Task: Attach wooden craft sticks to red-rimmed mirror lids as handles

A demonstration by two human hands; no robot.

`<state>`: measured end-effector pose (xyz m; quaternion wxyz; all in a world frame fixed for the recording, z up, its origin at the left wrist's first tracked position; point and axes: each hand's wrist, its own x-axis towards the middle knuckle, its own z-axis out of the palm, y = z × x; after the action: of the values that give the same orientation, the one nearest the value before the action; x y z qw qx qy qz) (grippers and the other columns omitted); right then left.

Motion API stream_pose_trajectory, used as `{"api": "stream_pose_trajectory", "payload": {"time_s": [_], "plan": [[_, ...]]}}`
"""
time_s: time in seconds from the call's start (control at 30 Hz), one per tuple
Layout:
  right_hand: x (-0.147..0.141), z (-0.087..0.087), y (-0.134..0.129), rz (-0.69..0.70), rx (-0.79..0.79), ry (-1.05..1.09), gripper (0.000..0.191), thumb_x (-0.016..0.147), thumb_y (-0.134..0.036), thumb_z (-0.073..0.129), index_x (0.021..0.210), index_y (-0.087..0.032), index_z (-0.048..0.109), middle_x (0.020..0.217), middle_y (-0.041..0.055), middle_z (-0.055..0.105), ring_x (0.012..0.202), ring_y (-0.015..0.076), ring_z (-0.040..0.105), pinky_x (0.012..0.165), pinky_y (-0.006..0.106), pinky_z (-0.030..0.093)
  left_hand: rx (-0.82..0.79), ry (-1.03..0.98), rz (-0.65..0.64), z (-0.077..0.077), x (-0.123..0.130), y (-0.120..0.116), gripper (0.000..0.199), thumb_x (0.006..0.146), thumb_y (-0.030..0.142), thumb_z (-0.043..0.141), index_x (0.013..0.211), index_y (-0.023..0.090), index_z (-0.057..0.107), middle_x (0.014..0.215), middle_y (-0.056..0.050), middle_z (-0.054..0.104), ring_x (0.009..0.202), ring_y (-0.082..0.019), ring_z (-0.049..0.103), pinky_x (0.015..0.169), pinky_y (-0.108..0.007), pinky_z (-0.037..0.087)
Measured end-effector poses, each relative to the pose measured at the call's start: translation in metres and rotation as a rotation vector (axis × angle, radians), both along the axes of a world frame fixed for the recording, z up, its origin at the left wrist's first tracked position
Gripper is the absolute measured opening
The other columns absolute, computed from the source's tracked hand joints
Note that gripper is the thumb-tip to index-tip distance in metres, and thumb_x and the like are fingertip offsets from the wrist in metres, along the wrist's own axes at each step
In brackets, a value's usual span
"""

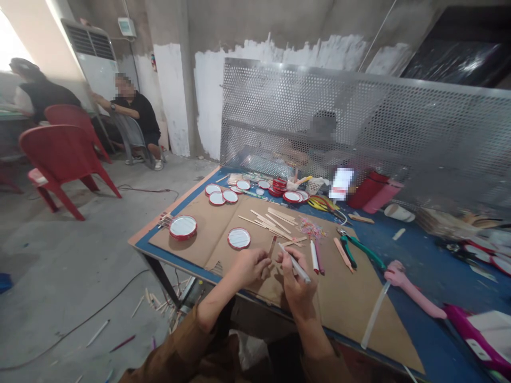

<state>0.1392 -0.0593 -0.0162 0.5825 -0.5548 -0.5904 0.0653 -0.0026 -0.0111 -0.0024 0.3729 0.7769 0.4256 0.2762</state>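
Note:
Over the front part of the brown cardboard (359,308), my left hand (251,265) pinches a short wooden stick (272,244) with a dark reddish tip, held upright. Close to its right, my right hand (297,279) is closed around a white marker (296,264), its tip pointing at the stick. A round lid (239,238) with a red rim lies behind my left hand. Several wooden sticks (279,215) lie beyond my hands, beside a pile of small colourful bands (312,227). Two more markers, one white (314,257) and one purple (320,257), lie right of my right hand.
A stacked red-rimmed piece (183,227) stands at the cardboard's left. Green-handled pliers (348,250) and a pink glue gun (413,290) lie right. More lids (217,198) line the back, before a perforated metal panel (279,117). People sit near red chairs (66,159) at left.

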Motion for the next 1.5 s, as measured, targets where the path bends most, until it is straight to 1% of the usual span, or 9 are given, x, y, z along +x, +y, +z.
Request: {"api": "stream_pose_trajectory", "payload": {"time_s": [0.1, 0.3, 0.47, 0.67, 0.83, 1.0, 1.23, 1.37, 1.5], "plan": [[-0.001, 0.0016, -0.0009, 0.025, 0.008, 0.006, 0.022, 0.091, -0.031, 0.048, 0.103, -0.018, 0.06, 0.083, 0.0057, 0.07, 0.073, 0.0163, 0.069, 0.067, 0.028, 0.057, 0.012, -0.005, -0.011, -0.002, -0.0001, 0.0007, 0.021, 0.085, 0.026, 0.047, 0.069, 0.016, 0.056, 0.054, 0.002, 0.057, 0.053, -0.011, 0.049, 0.052, -0.019, 0.033], [-0.001, 0.0036, -0.0002, 0.021, 0.02, -0.11, 0.021, 0.089, -0.031, 0.05, 0.102, -0.019, 0.062, 0.086, 0.0067, 0.071, 0.077, 0.0176, 0.069, 0.069, 0.028, 0.056, 0.024, -0.023, -0.01, -0.0054, 0.0003, 0.0016, 0.022, 0.085, 0.027, 0.047, 0.068, 0.017, 0.056, 0.056, 0.002, 0.057, 0.054, -0.011, 0.05, 0.053, -0.019, 0.034], [-0.0003, 0.0013, -0.0005, -0.023, 0.02, -0.066, 0.021, 0.09, -0.03, 0.049, 0.102, -0.019, 0.061, 0.086, 0.0062, 0.071, 0.074, 0.0168, 0.069, 0.066, 0.028, 0.056, 0.002, -0.037, -0.005, -0.0051, 0.0003, 0.0015, 0.021, 0.083, 0.025, 0.049, 0.064, 0.016, 0.052, 0.053, 0.003, 0.055, 0.053, -0.01, 0.048, 0.052, -0.019, 0.032], [-0.0006, 0.0015, -0.0012, 0.052, 0.003, -0.12, 0.022, 0.091, -0.032, 0.049, 0.103, -0.019, 0.06, 0.087, 0.0066, 0.071, 0.079, 0.0175, 0.069, 0.072, 0.029, 0.056, -0.011, -0.033, -0.012, -0.0027, -0.0004, 0.0005, 0.023, 0.085, 0.027, 0.047, 0.065, 0.016, 0.053, 0.054, 0.002, 0.055, 0.053, -0.01, 0.048, 0.052, -0.019, 0.032], [-0.002, 0.0021, -0.0015, -0.005, 0.029, -0.056, 0.021, 0.091, -0.032, 0.048, 0.102, -0.018, 0.06, 0.086, 0.0066, 0.071, 0.076, 0.0168, 0.069, 0.066, 0.027, 0.056, -0.017, -0.032, 0.017, -0.0037, 0.0001, 0.0002, 0.021, 0.084, 0.028, 0.048, 0.067, 0.017, 0.055, 0.056, 0.001, 0.058, 0.054, -0.011, 0.05, 0.053, -0.019, 0.034], [-0.0027, 0.0047, -0.0019, 0.056, 0.04, -0.124, 0.02, 0.09, -0.03, 0.049, 0.102, -0.018, 0.061, 0.087, 0.0072, 0.071, 0.079, 0.0178, 0.069, 0.07, 0.029, 0.057, -0.027, -0.052, 0.004, -0.0057, -0.0002, 0.0005, 0.023, 0.085, 0.03, 0.047, 0.068, 0.017, 0.054, 0.053, 0.002, 0.057, 0.053, -0.011, 0.05, 0.053, -0.019, 0.034], [-0.002, 0.0023, -0.0002, 0.002, 0.038, -0.071, 0.02, 0.09, -0.03, 0.048, 0.1, -0.018, 0.06, 0.085, 0.0067, 0.071, 0.074, 0.0167, 0.069, 0.066, 0.028, 0.056, -0.072, -0.062, -0.01, -0.0032, -0.0008, 0.0001, 0.023, 0.084, 0.029, 0.046, 0.066, 0.017, 0.052, 0.051, 0.002, 0.056, 0.051, -0.011, 0.05, 0.052, -0.019, 0.035], [-0.0029, 0.0056, -0.0001, 0.037, 0.042, -0.144, 0.021, 0.09, -0.03, 0.048, 0.102, -0.018, 0.061, 0.086, 0.0064, 0.071, 0.077, 0.0169, 0.068, 0.07, 0.029, 0.056, -0.078, -0.092, -0.026, -0.0025, -0.0011, -0.0004, 0.024, 0.085, 0.03, 0.044, 0.066, 0.017, 0.052, 0.051, 0.002, 0.056, 0.051, -0.011, 0.05, 0.052, -0.019, 0.035], [-0.0024, 0.0051, -0.0002, -0.024, 0.06, -0.145, 0.02, 0.09, -0.03, 0.048, 0.099, -0.018, 0.061, 0.084, 0.0062, 0.07, 0.073, 0.0165, 0.068, 0.067, 0.028, 0.055, -0.097, -0.102, -0.024, -0.0037, -0.0012, 0.0001, 0.024, 0.084, 0.029, 0.045, 0.065, 0.017, 0.05, 0.05, 0.002, 0.055, 0.051, -0.011, 0.051, 0.053, -0.02, 0.036]]}}
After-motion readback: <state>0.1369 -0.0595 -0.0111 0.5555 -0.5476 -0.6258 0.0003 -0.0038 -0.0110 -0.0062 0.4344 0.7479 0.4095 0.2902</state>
